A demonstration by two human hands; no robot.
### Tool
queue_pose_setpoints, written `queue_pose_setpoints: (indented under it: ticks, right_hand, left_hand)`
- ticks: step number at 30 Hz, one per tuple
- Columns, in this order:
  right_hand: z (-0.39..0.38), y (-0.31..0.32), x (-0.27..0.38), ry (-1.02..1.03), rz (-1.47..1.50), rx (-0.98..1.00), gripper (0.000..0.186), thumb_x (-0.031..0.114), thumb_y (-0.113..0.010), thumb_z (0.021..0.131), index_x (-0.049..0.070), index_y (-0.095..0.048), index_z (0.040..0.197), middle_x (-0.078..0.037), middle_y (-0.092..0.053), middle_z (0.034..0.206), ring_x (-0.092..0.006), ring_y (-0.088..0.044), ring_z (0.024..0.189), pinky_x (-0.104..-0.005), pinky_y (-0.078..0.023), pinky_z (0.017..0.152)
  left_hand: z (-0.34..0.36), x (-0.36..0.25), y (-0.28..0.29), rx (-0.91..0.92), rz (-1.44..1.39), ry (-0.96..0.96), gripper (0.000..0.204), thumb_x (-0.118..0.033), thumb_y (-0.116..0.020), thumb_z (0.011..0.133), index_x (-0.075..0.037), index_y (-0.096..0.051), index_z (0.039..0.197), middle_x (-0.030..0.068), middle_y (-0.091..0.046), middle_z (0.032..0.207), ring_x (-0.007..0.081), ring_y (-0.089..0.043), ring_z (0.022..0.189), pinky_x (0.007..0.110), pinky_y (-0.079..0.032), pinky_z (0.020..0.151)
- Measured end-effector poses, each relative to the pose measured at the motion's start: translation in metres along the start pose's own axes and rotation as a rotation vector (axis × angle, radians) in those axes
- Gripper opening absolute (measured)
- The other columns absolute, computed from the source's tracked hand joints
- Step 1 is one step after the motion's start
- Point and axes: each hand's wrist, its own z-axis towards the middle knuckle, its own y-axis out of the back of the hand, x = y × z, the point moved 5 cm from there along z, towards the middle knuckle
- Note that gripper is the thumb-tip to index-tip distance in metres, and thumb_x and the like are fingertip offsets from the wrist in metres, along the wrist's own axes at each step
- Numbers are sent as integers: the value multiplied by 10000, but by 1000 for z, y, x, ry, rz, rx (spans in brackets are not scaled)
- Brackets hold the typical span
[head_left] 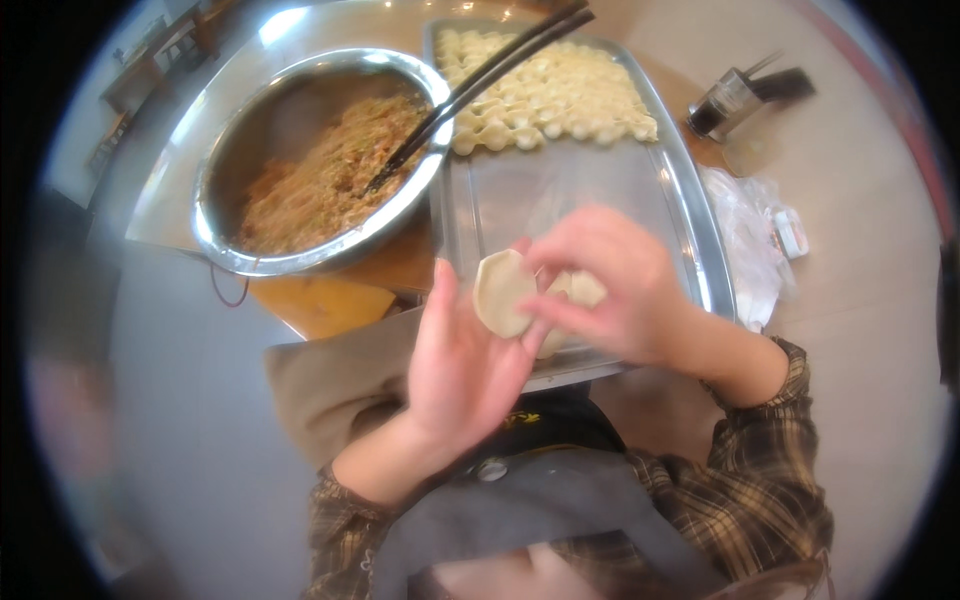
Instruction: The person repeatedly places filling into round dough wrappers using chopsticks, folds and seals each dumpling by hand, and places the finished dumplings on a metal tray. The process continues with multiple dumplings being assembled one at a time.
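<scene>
A round, pale dumpling wrapper [502, 293] rests on the fingers of my left hand [465, 365], whose palm is turned up with the thumb raised at the wrapper's left. From the right, my right hand [615, 280] pinches the wrapper's right edge; motion blurs its fingers somewhat. More pale dough wrappers [583, 289] show just below and behind the right fingers, at the near end of a metal tray [560, 190]. Part of this small pile is hidden by the right hand.
Closely packed rows of dumplings [550, 95] cover the tray's far end. At the left stands a large steel bowl [215, 215] of minced filling [330, 170], with dark chopsticks [480, 85] leaning in it. A clear plastic bag [745, 235] and a utensil holder [725, 103] are at the right.
</scene>
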Motion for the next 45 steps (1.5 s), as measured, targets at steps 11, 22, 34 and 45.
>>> queue_pose_setpoints:
  ticks: [11,22,34,45]
  right_hand:
    - [-3,-22,1,-111,340,244,244,81,-821,734,55,-654,909,-78,-613,821,-197,-599,700,-297,-517,686]
    - [-7,-12,16,-298,372,202,135,82,-754,828,9,-666,899,-77,-645,825,-150,-615,719,-262,-499,671]
    - [-14,-14,15,-443,562,223,125,59,-745,846,-9,-672,922,-75,-681,871,-124,-655,797,-256,-516,707]
    - [-14,-16,16,-499,560,184,156,107,-742,838,24,-687,958,-84,-698,903,-167,-671,819,-287,-538,755]
  left_hand:
    - [-9,-7,8,129,23,90,825,-624,-192,1017,51,-293,1481,96,-482,1331,204,-444,1229,355,-303,1097]
    - [-13,-5,-11,178,457,-128,975,-711,-246,961,74,-133,1528,158,-287,1546,248,-314,1401,391,-214,1165]
    - [-15,-5,-13,220,638,-201,1100,-811,-261,882,53,-89,1540,167,-141,1618,278,-210,1466,413,-162,1188]
    - [-15,-5,-11,199,591,-207,1082,-820,-226,880,24,-105,1546,163,-132,1626,288,-161,1490,449,-156,1194]
